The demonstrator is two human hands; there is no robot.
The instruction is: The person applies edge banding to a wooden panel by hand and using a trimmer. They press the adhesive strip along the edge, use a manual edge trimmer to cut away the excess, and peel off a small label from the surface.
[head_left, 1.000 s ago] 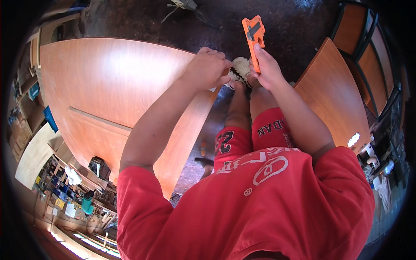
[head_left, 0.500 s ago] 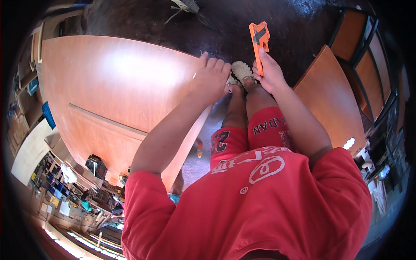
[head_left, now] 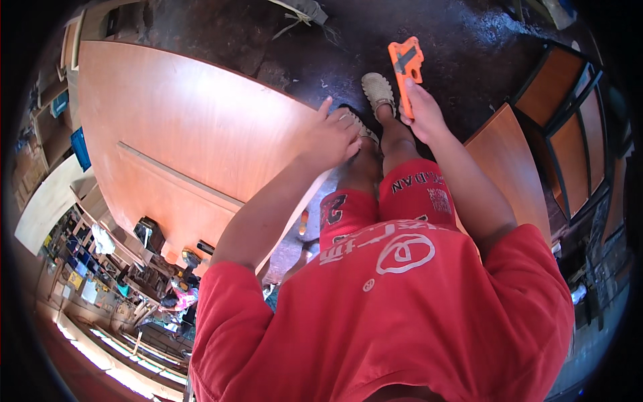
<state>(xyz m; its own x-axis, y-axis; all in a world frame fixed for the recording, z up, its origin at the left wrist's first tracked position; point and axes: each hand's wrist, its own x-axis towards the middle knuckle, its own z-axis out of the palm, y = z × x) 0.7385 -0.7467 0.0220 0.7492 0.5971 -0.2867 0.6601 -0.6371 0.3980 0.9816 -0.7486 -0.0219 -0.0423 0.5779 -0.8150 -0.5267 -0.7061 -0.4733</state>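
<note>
My right hand (head_left: 423,114) is closed around the lower end of an orange plastic hand tool (head_left: 406,63). The tool is flat, with a dark grey strip set across it and a hole near one side; its exact kind I cannot make out. To the left, a large smooth wooden panel (head_left: 194,100) lies with its long edge toward my legs. My left hand (head_left: 331,139) is at that edge, index finger raised and the other fingers loosely bent, nothing seen in it. Whether the left hand touches the panel is unclear. A narrow wooden strip (head_left: 177,173) lies along the panel.
A power tool (head_left: 191,258) and a dark boxy object (head_left: 149,233) sit at the panel's near left end. Another wooden board (head_left: 506,157) stands right of my legs, beside dark-framed brown panels (head_left: 569,141). Cluttered benches (head_left: 100,268) and a person (head_left: 181,298) are at lower left.
My left hand has shifted right along the panel's edge, its fingers more bent. My feet have moved apart, one stepping forward. The orange tool stays in my right hand.
</note>
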